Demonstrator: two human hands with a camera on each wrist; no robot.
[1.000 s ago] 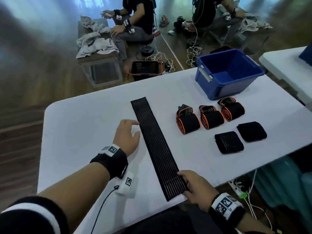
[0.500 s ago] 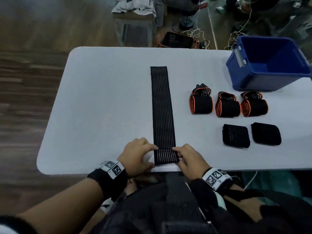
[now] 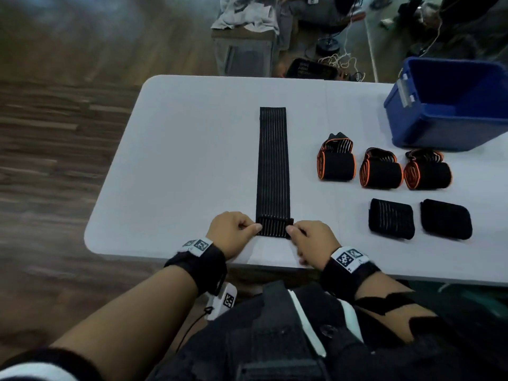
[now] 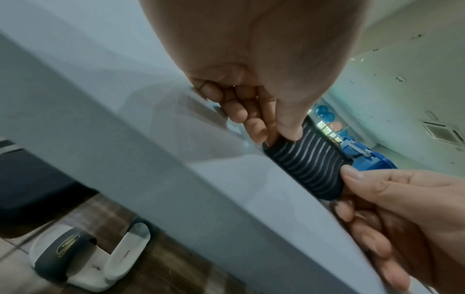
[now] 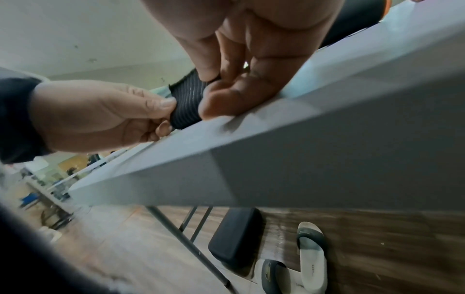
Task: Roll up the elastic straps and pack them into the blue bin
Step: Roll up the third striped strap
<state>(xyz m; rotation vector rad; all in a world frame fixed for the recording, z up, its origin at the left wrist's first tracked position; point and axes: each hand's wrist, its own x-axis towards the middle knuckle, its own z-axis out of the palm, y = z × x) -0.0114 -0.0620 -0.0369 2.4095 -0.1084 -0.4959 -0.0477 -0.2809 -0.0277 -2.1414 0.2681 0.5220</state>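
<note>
A long black ribbed elastic strap (image 3: 272, 166) lies flat on the white table (image 3: 178, 160), running away from me. Its near end is turned over into a first fold (image 3: 274, 227). My left hand (image 3: 233, 233) pinches the fold's left edge and my right hand (image 3: 310, 237) pinches its right edge. The wrist views show thumb and fingers of each hand on the folded strap end (image 4: 305, 166) (image 5: 187, 103). Three rolled straps with orange edges (image 3: 382, 169) and two black rolled straps (image 3: 419, 219) lie to the right. The blue bin (image 3: 450, 105) stands at the far right.
The table's near edge (image 3: 269, 264) runs just under my wrists. Beyond the table stand a small bench with towels (image 3: 244, 20), a black basket (image 3: 310, 68) and cables on the wooden floor. Sandals (image 5: 297, 258) lie under the table.
My left hand came from beside the strap's middle to its near end. Both hands have now turned that end over into a fold. The view tilted down toward the table.
</note>
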